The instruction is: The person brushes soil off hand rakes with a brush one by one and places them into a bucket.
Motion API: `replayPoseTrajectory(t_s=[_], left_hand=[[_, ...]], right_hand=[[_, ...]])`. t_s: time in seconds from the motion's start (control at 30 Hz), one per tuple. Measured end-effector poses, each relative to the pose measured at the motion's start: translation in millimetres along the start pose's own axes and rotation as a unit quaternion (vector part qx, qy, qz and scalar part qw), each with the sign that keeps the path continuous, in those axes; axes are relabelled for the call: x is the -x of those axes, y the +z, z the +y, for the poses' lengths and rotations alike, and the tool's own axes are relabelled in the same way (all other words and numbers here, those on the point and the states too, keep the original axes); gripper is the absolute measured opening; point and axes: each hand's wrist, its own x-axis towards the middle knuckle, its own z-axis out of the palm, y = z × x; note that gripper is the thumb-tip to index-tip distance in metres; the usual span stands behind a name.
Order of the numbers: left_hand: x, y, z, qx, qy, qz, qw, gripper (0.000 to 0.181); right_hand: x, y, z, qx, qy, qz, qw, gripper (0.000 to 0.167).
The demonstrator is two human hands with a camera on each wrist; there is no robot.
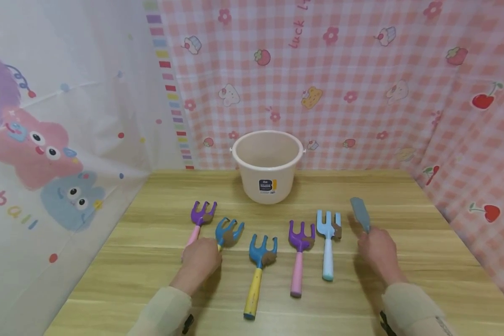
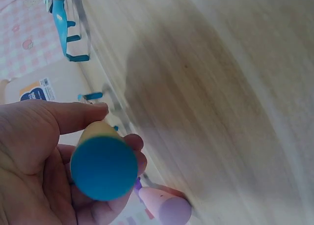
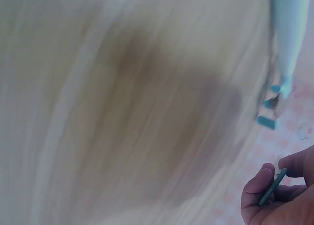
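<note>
My left hand [image 1: 201, 259] grips the yellow handle of a toy hand rake with a blue three-pronged head [image 1: 227, 231]. In the left wrist view, the handle's blue end cap [image 2: 104, 168] faces the camera, with the thumb and fingers curled round it. A purple rake with a pink handle [image 1: 201, 215] lies just left of that hand, its handle partly hidden. At the right, my right hand [image 1: 377, 252] pinches a grey-green flat-bladed tool like a spatula [image 1: 360, 213], blade pointing away. The right wrist view shows this tool [image 3: 273, 186] edge-on between thumb and fingers.
Between the hands lie a blue rake with a yellow handle [image 1: 253, 294], a purple one with a pink handle [image 1: 297, 275] and a light blue rake [image 1: 328, 259]. Brown patches mark the rake heads. A cream bucket [image 1: 269, 182] stands behind them, before a checked curtain [image 1: 260, 102].
</note>
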Motion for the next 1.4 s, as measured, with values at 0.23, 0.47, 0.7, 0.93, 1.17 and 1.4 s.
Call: replayPoseTrajectory(t_s=[0.23, 0.47, 0.7, 0.93, 1.17, 1.4], left_hand=[[-0.4, 0.2, -0.3, 0.0, 0.002, 0.03, 0.9995, 0.029], [2.2, -2.1, 2.4, 0.04, 0.04, 0.098, 0.9936, 0.029], [4.5, -7.0, 9.2, 0.046, 0.065, 0.142, 0.9866, 0.029], [7.5, -12.0, 19.8, 0.041, 0.091, 0.195, 0.9758, 0.032], [11.8, -12.3, 29.9, 0.062, 0.111, 0.199, 0.9718, 0.034], [16.9, -12.9, 44.0, 0.068, 0.138, 0.198, 0.9681, 0.029]], right_hand=[[10.0, 10.2, -17.2, -0.06, -0.014, 0.028, 0.9977, 0.022], [26.7, 13.4, -41.5, -0.095, -0.016, 0.051, 0.9941, 0.02], [40.0, 10.9, -61.7, -0.102, -0.038, 0.077, 0.9911, 0.028], [52.6, 6.0, -78.4, -0.119, -0.041, 0.072, 0.9895, 0.034], [60.1, 10.3, -93.3, -0.112, -0.087, 0.077, 0.9868, 0.04], [65.6, 23.2, -105.4, -0.081, -0.169, 0.119, 0.975, 0.04]])
